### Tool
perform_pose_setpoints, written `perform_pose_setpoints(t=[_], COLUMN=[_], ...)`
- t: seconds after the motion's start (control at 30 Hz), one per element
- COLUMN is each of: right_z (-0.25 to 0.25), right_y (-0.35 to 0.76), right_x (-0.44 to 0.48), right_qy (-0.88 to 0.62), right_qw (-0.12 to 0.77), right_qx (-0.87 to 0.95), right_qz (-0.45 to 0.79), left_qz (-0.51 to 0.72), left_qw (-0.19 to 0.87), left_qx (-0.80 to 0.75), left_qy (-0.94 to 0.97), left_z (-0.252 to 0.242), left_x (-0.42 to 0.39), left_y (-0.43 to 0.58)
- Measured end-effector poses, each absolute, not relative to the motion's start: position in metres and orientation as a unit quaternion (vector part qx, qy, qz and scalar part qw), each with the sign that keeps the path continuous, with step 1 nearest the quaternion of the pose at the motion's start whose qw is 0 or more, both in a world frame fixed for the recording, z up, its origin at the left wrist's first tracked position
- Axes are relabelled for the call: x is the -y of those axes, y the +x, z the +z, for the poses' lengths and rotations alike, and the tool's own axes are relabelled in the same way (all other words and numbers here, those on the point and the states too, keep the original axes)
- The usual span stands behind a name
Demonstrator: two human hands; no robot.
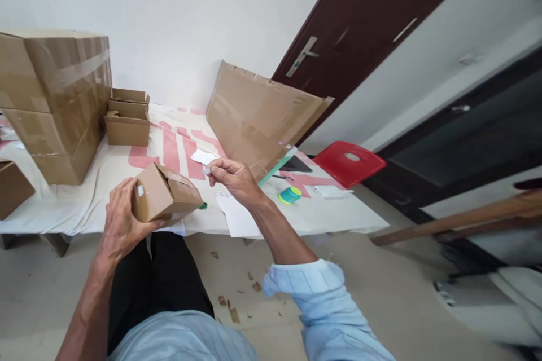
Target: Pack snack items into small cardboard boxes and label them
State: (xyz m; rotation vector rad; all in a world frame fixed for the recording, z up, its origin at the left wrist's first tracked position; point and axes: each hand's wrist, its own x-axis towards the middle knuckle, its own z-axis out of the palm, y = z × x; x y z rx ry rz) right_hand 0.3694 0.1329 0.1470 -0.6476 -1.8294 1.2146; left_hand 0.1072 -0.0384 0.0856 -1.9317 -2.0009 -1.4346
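Note:
A small brown cardboard box (154, 194) with a little white label on its side is gripped by my left hand (122, 217), tilted above the table's front edge. To the right of the box, my right hand (232, 177) pinches a small whitish piece (206, 170) between thumb and fingertips. Just behind that piece lies a white slip of paper (203, 157). White sheets (237, 215) rest on the table below my right hand. A green round object (204, 206) shows partly behind the box's right end.
Large taped boxes (71, 84) and small open boxes (127, 128) stand at the left. Behind my right hand leans a cardboard sheet (258, 118). A green tape roll (290, 196) sits on the table (351, 214), with a red chair (349, 163) beyond. Cardboard scraps (232, 311) litter the floor.

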Motion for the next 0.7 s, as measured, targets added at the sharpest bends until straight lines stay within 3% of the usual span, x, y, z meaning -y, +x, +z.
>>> perform_pose_setpoints(t=[0.2,0.43,0.7], right_z=[0.080,-0.001,-0.043], right_y=[0.460,0.514,0.502], right_x=[-0.184,-0.218,-0.251], right_qy=[-0.431,-0.553,-0.566], right_qw=[0.471,0.407,0.331], right_qx=[0.698,0.702,0.744], right_qz=[0.325,0.189,0.131], left_qz=[-0.451,-0.442,-0.434], left_qw=[0.004,-0.003,-0.003], left_qx=[0.629,0.637,0.652], left_qy=[-0.633,-0.632,-0.622], left_z=[0.090,0.094,0.097], left_x=[0.033,0.029,0.028], left_y=[0.098,0.094,0.094])
